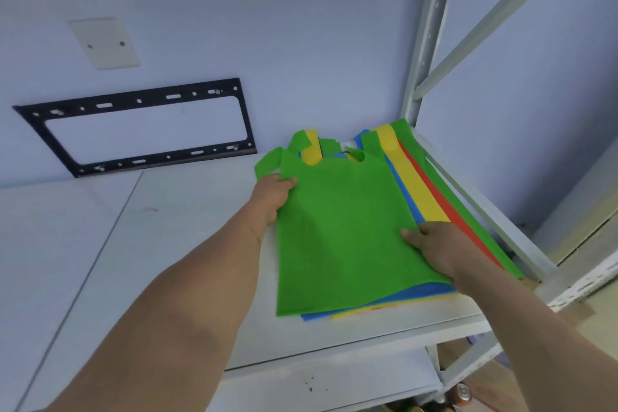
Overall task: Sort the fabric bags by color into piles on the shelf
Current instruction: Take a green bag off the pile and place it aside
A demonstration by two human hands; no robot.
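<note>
Nearest the camera, the front lip of the white shelf (334, 341) ran below the bags, with a lower board beneath it. To the left the shelf surface lay bare and wide, offering open room. The right hand (434, 251) lay on the right edge of the top green bag (341, 231), thumb on the fabric (whether the fingers curled under it could not be told). The left hand (272, 197) pinched that bag's upper left corner, thumb over the cloth, just below the handle loop. The green bag sat on a fanned stack (431, 197) of blue, yellow, red and green bags at the shelf's right end. Close against the stack's right side stood the grey shelf frame (424, 53), hemming it in. Farther back, a black metal bracket (140, 127) hung on the wall.
</note>
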